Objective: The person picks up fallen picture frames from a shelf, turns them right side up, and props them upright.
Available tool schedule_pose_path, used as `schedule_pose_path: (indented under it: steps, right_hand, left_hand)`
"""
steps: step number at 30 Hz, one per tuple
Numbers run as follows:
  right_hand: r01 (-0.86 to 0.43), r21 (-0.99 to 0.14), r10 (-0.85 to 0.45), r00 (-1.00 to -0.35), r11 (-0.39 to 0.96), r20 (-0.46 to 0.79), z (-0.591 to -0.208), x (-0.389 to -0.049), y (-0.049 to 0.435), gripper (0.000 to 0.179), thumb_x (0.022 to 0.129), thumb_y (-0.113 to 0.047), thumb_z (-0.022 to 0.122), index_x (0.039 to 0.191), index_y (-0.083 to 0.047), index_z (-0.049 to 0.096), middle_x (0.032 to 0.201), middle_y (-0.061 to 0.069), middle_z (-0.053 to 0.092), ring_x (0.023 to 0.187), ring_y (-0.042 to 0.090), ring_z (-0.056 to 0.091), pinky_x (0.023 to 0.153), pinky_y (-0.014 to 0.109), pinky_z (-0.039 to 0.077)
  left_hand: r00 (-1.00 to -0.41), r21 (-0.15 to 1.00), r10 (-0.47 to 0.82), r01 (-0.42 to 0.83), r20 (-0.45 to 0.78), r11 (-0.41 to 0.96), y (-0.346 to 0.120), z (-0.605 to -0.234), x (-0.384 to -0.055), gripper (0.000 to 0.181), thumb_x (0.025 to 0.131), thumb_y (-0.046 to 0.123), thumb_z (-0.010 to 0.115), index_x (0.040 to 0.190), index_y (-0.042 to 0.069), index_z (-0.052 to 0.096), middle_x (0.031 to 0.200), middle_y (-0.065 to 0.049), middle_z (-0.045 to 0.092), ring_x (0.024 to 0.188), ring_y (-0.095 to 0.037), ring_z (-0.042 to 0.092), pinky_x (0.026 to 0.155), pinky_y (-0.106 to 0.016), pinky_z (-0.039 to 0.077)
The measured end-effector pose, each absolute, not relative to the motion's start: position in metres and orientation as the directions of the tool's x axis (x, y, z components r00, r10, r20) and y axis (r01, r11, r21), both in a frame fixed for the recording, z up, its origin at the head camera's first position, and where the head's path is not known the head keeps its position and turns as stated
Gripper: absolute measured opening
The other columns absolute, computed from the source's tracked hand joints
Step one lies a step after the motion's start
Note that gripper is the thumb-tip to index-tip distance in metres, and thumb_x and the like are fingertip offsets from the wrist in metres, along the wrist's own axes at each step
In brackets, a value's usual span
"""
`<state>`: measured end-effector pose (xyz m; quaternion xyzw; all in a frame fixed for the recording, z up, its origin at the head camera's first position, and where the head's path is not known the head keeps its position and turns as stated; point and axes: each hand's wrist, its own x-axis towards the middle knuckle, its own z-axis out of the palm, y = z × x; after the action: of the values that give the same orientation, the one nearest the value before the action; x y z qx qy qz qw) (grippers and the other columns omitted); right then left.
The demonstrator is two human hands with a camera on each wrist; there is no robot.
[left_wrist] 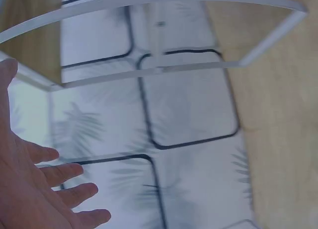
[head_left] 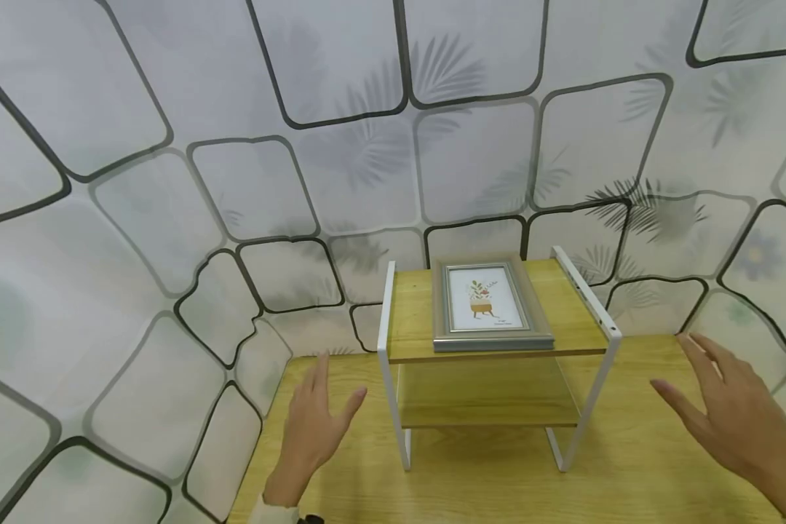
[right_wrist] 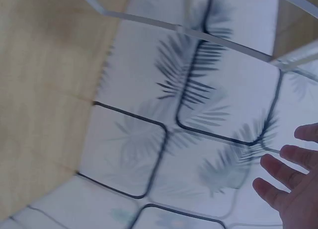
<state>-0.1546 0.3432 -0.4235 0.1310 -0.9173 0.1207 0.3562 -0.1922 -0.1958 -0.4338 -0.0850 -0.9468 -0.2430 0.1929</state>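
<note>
Shelf unit (head_left: 487, 397), two-tiered, is set crosswise, its long side running left to right. Framed picture (head_left: 487, 298) is borne on the unit's top board (head_left: 413, 313). Left hand (head_left: 311, 426) is placed just beside the unit's left end and appears nearer; right hand (head_left: 733, 407) is held farther off its right end. By both wide grips, thumbs parted from fingers, nothing is held or touched; unit and picture lie between them, the picture farther forward.
</note>
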Motion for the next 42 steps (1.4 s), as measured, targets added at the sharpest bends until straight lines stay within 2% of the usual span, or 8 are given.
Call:
schedule_pose_path:
  steps: [6, 9, 14, 18, 23, 30, 38, 42]
  right_hand:
    - [-0.329, -0.117, -0.15, -0.682, 0.937, 0.715, -0.374, -0.171, 0.338, 0.077, 0.105, -0.051, 0.05, 0.148, 0.012, 0.039, 0.133, 0.042, 0.047, 0.115, 0.061, 0.044, 0.103, 0.07, 0.033]
    - [-0.342, -0.118, -0.155, -0.671, 0.932, 0.725, -0.35, -0.179, 0.331, 0.077, 0.104, -0.05, 0.052, 0.144, 0.015, 0.043, 0.128, 0.041, 0.049, 0.11, 0.058, 0.048, 0.094, 0.07, 0.04]
    - [-0.337, -0.233, -0.117, -0.76, 0.912, 0.64, -0.315, -0.194, 0.316, 0.072, 0.103, -0.039, 0.059, 0.148, 0.013, 0.038, 0.13, 0.036, 0.048, 0.103, 0.051, 0.05, 0.077, 0.066, 0.041]
    - [-0.323, -0.3, -0.114, -0.827, 0.897, 0.551, -0.295, -0.205, 0.302, 0.071, 0.104, -0.038, 0.058, 0.149, 0.013, 0.036, 0.13, 0.034, 0.049, 0.105, 0.049, 0.054, 0.077, 0.066, 0.043]
    - [-0.334, -0.33, -0.158, -0.873, 0.883, 0.462, -0.277, -0.217, 0.282, 0.07, 0.104, -0.042, 0.056, 0.146, 0.013, 0.043, 0.122, 0.032, 0.054, 0.102, 0.044, 0.057, 0.075, 0.062, 0.046]
    - [-0.35, -0.286, -0.24, -0.903, 0.892, 0.355, -0.263, -0.234, 0.25, 0.077, 0.103, -0.052, 0.051, 0.14, 0.016, 0.047, 0.123, 0.034, 0.059, 0.104, 0.045, 0.061, 0.079, 0.061, 0.05]
    - [-0.349, -0.13, -0.311, -0.918, 0.928, 0.248, -0.265, -0.252, 0.22, 0.071, 0.099, -0.053, 0.058, 0.116, 0.016, 0.065, 0.104, 0.03, 0.068, 0.086, 0.043, 0.066, 0.077, 0.059, 0.053]
    - [-0.342, -0.13, -0.315, -0.93, 0.931, 0.187, -0.27, -0.254, 0.21, 0.067, 0.097, -0.056, 0.06, 0.091, 0.009, 0.071, 0.084, 0.023, 0.07, 0.064, 0.032, 0.062, 0.063, 0.049, 0.054]
  left_hand:
    - [-0.89, 0.451, 0.066, 0.291, 0.451, 0.844, -0.188, -0.382, -0.207, 0.082, 0.097, 0.056, 0.06, 0.155, 0.003, 0.037, 0.152, -0.026, 0.043, 0.139, -0.045, 0.041, 0.109, -0.064, 0.035]
    - [-0.891, 0.45, 0.077, 0.298, 0.447, 0.842, -0.18, -0.356, -0.215, 0.08, 0.098, 0.058, 0.057, 0.153, 0.003, 0.042, 0.15, -0.023, 0.046, 0.137, -0.043, 0.043, 0.11, -0.061, 0.035]
    - [-0.904, 0.411, 0.108, 0.291, 0.414, 0.864, -0.159, -0.321, -0.225, 0.084, 0.097, 0.065, 0.051, 0.151, 0.002, 0.043, 0.142, -0.017, 0.054, 0.134, -0.04, 0.044, 0.11, -0.059, 0.036]
    - [-0.914, 0.365, 0.15, 0.295, 0.376, 0.883, -0.137, -0.298, -0.233, 0.085, 0.096, 0.069, 0.049, 0.15, 0.002, 0.046, 0.134, -0.013, 0.059, 0.133, -0.038, 0.045, 0.111, -0.056, 0.034]
    - [-0.929, 0.272, 0.21, 0.296, 0.305, 0.916, -0.109, -0.276, -0.239, 0.087, 0.096, 0.07, 0.046, 0.149, 0.001, 0.048, 0.142, -0.018, 0.056, 0.135, -0.04, 0.044, 0.115, -0.054, 0.029]
    - [-0.951, 0.215, 0.26, 0.293, 0.171, 0.932, -0.076, -0.262, -0.245, 0.081, 0.097, 0.071, 0.044, 0.137, 0.002, 0.06, 0.139, -0.019, 0.057, 0.133, -0.04, 0.044, 0.116, -0.053, 0.027]
    - [-0.964, 0.151, 0.261, 0.266, 0.054, 0.952, -0.051, -0.262, -0.251, 0.068, 0.097, 0.068, 0.047, 0.117, 0.008, 0.072, 0.139, -0.02, 0.055, 0.136, -0.043, 0.038, 0.114, -0.054, 0.029]
    - [-0.967, 0.111, 0.254, 0.254, 0.013, 0.961, -0.044, -0.263, -0.253, 0.065, 0.098, 0.067, 0.046, 0.112, 0.01, 0.074, 0.146, -0.02, 0.051, 0.142, -0.042, 0.033, 0.117, -0.053, 0.025]
